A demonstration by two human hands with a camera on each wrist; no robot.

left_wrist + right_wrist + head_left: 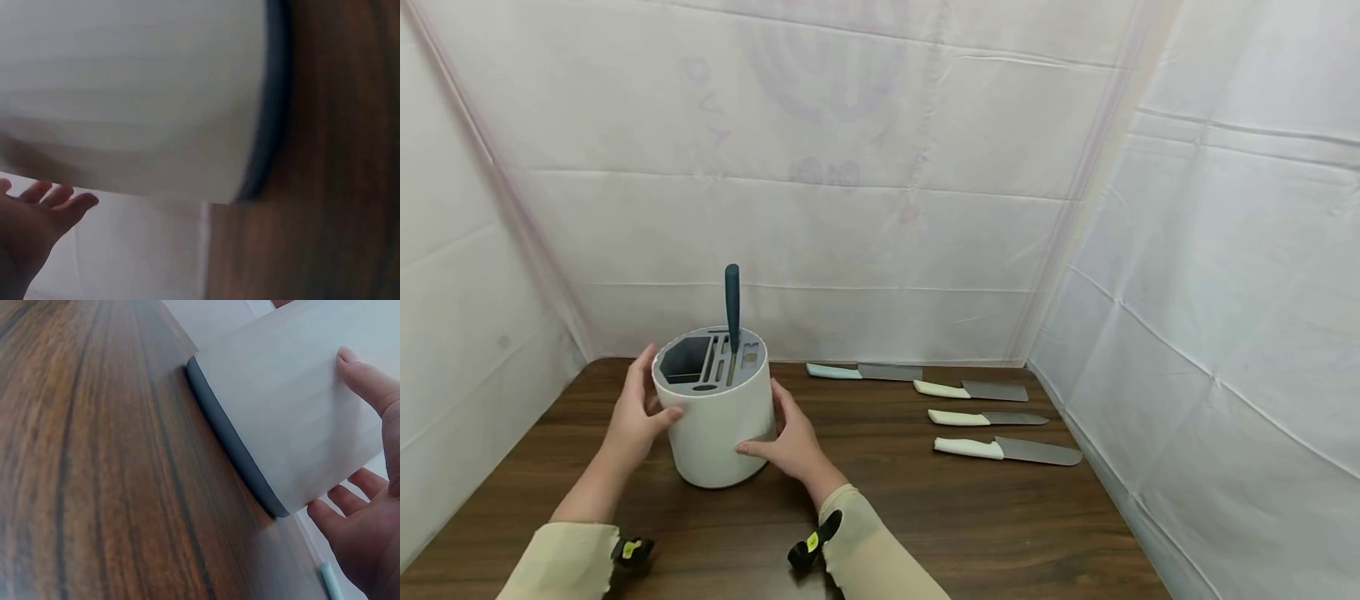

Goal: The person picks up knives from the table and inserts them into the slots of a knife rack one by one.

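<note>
A white round knife block (722,425) with a grey slotted top stands on the brown wooden table (925,517). One dark teal handle (732,300) sticks upright out of a slot. My left hand (636,412) lies against the block's left side, thumb across the front. My right hand (790,437) presses the right side, thumb low on the wall. In the right wrist view the thumb of my right hand (369,506) touches the block (294,419), with the fingers reaching straight past it. The left wrist view shows my left hand (31,219) with loose fingers beside the block (137,94).
Several knives with pale handles lie side by side right of the block: one at the back (865,372), then (970,389), (988,417) and the nearest (1007,450). White sheeting walls close in the table at the back and both sides.
</note>
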